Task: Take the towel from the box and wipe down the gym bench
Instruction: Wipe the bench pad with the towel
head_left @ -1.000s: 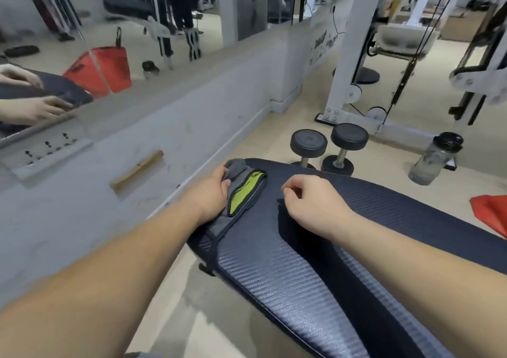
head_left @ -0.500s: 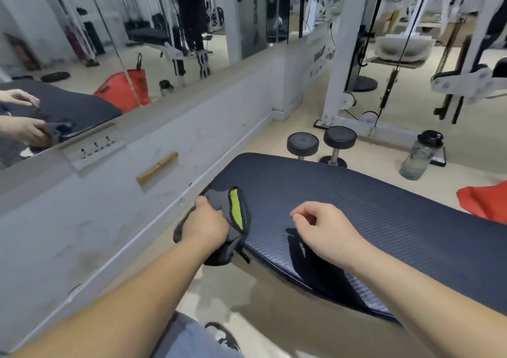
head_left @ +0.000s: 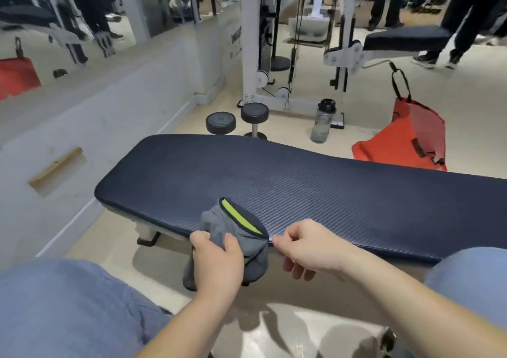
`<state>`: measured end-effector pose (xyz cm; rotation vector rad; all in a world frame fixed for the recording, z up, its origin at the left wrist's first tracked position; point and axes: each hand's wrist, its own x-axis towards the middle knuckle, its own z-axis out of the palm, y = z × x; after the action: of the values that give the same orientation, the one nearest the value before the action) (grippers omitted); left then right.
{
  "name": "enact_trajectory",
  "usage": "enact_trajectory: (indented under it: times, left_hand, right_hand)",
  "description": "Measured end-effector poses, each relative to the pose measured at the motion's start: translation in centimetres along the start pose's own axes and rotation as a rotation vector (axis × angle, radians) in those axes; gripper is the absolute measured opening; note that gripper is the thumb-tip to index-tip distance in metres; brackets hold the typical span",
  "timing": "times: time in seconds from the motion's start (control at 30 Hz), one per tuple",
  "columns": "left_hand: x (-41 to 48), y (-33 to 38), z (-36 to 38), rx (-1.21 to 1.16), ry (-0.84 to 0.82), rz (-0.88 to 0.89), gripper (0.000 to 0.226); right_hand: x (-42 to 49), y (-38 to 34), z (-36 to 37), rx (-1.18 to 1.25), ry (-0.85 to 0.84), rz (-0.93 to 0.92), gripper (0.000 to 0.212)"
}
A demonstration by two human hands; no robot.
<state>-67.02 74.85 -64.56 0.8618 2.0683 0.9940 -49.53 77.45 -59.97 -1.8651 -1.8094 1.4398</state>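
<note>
A dark blue ribbed gym bench point(head_left: 288, 182) lies crosswise in front of me. A grey towel point(head_left: 233, 229) with a dark border and a lime-green stripe hangs over the bench's near edge. My left hand point(head_left: 219, 261) is shut on the towel's bunched lower part, just below the bench edge. Right beside it, my right hand point(head_left: 304, 245) pinches the towel's right corner at the bench edge, with the other fingers curled underneath. No box is in view.
Two black dumbbells point(head_left: 237, 119) and a clear water bottle point(head_left: 322, 122) stand on the floor beyond the bench. A red bag point(head_left: 406, 138) lies at the right. A white cable machine point(head_left: 258, 56) stands behind, a low mirrored wall point(head_left: 109, 105) runs along the left. People's legs point(head_left: 452, 15) are far right.
My left hand has dragged the towel from the bench's far left end along to its near edge. My right hand left the bench top and took hold of the towel's corner. The view swung right.
</note>
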Motion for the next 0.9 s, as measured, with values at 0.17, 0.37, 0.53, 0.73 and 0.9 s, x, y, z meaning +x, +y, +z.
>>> enact_trajectory:
  times: [0.17, 0.37, 0.53, 0.73, 0.9]
  left_hand:
    - [-6.0, 2.5, 6.4, -0.109, -0.113, 0.015, 0.028]
    - [-9.1, 3.3, 10.5, -0.177, -0.189, -0.020, 0.031]
    - [-13.1, 5.9, 15.5, -0.144, -0.436, -0.011, 0.029]
    - [-14.2, 6.5, 14.6, -0.053, -0.732, 0.014, 0.016]
    - [-10.2, 6.9, 12.0, 0.181, -1.018, 0.149, 0.035]
  right_hand:
    - [-2.7, 4.6, -2.0, 0.126, 0.141, 0.070, 0.039]
    - [-5.5, 10.0, -4.5, 0.406, 0.318, 0.207, 0.045]
    - [-6.5, 13.7, -4.2, 0.635, 0.446, 0.304, 0.056]
    - [-5.7, 15.3, -3.1, 1.009, 0.455, 0.290, 0.060]
    - [-3.0, 14.3, -1.6, 1.161, 0.627, 0.286, 0.065]
